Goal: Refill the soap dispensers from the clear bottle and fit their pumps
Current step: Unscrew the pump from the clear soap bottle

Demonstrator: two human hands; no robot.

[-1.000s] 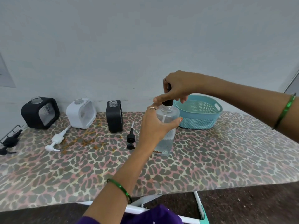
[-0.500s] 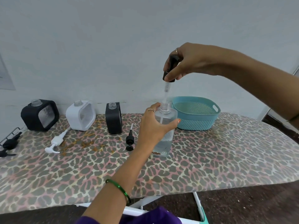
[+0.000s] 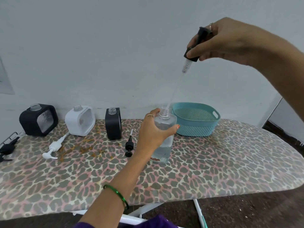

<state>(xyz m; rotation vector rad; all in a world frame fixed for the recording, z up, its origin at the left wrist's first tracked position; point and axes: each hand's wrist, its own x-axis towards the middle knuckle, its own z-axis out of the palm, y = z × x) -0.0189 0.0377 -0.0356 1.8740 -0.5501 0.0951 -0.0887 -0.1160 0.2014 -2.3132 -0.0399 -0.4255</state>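
Two hands work one clear bottle (image 3: 164,129) on the bench (image 3: 230,162).
Left hand (image 3: 153,134) grips the half-full bottle; right hand (image 3: 218,41) pinches its black pump (image 3: 193,50) above. Left of them: three open dispensers (image 3: 38,119), three loose pumps (image 3: 129,144); one empty basket (image 3: 195,119) behind.

No text, label, brand, number or sign can be read in this view. The clear plastic bottle (image 3: 164,139) carries no visible print, and the small brown mark near its base is too blurred to tell if it is writing.
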